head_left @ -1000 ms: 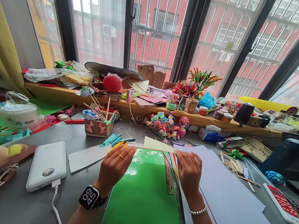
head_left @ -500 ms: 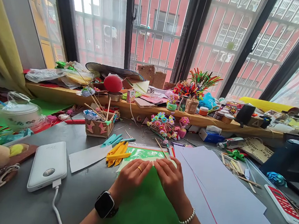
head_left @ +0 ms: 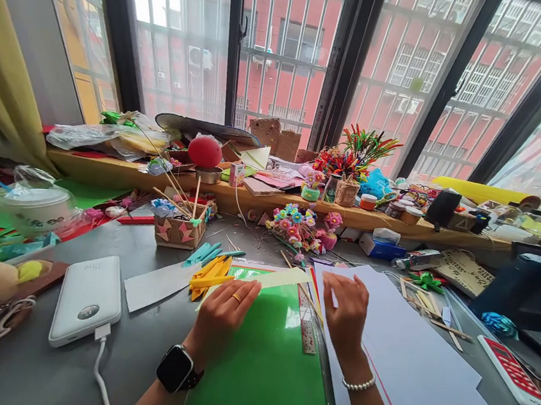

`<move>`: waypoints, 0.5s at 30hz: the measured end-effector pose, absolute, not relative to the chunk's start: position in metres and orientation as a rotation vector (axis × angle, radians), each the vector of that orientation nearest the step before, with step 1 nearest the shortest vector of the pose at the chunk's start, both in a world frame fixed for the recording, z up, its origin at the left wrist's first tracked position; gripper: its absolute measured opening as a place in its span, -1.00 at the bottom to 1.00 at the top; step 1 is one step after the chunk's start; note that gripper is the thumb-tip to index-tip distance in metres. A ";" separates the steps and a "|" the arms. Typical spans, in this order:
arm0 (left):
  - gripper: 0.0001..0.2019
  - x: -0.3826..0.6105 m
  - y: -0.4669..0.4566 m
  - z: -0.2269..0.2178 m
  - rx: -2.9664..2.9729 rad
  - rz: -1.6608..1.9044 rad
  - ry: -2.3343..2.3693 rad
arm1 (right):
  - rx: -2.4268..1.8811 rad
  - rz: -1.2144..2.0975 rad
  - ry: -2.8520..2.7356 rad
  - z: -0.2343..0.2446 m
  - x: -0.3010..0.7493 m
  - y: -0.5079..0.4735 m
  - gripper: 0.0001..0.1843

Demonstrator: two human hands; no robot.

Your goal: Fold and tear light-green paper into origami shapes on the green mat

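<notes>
A glossy green sheet [head_left: 263, 363] lies on the grey table in front of me. My left hand [head_left: 223, 313], with a ring and a black watch on the wrist, rests on its upper left part and pinches the end of a pale yellow paper strip [head_left: 284, 277] lying across the sheet's far edge. My right hand [head_left: 348, 314], with a bead bracelet, hovers over the left edge of a stack of white sheets [head_left: 409, 359], fingers loosely curled with nothing in them. A clear ruler [head_left: 306, 327] lies between the green sheet and the white stack.
Yellow and teal paper strips [head_left: 209, 273] and a grey strip [head_left: 158, 285] lie to the left. A white power bank [head_left: 87, 299] with a cable sits further left, a star-patterned box [head_left: 178, 230] behind. A red calculator [head_left: 513, 373] is at right. Craft flowers and clutter line the window ledge.
Both hands were together at the middle of the green sheet's far edge; they have now parted. The left keeps the yellow strip, and the right has moved over the white stack.
</notes>
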State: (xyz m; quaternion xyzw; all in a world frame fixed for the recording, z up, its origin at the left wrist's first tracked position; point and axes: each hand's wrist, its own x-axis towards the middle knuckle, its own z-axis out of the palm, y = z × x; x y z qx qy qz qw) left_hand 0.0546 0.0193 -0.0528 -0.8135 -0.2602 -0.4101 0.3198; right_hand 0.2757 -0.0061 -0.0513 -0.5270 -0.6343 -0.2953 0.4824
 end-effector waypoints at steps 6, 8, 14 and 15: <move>-0.79 0.066 0.015 -0.054 -2.213 -1.088 -0.531 | -1.063 -0.611 -1.862 -0.062 0.237 -0.008 -0.84; -0.79 0.066 0.015 -0.053 -2.226 -1.093 -0.498 | -1.050 -0.621 -1.827 -0.064 0.235 -0.008 -0.81; -0.78 0.052 0.021 -0.048 -2.217 -1.090 -0.625 | -1.107 -0.662 -1.723 -0.057 0.250 -0.008 -0.80; -0.77 0.050 0.023 -0.047 -2.204 -1.095 -0.641 | -1.118 -0.666 -1.712 -0.056 0.252 -0.008 -0.80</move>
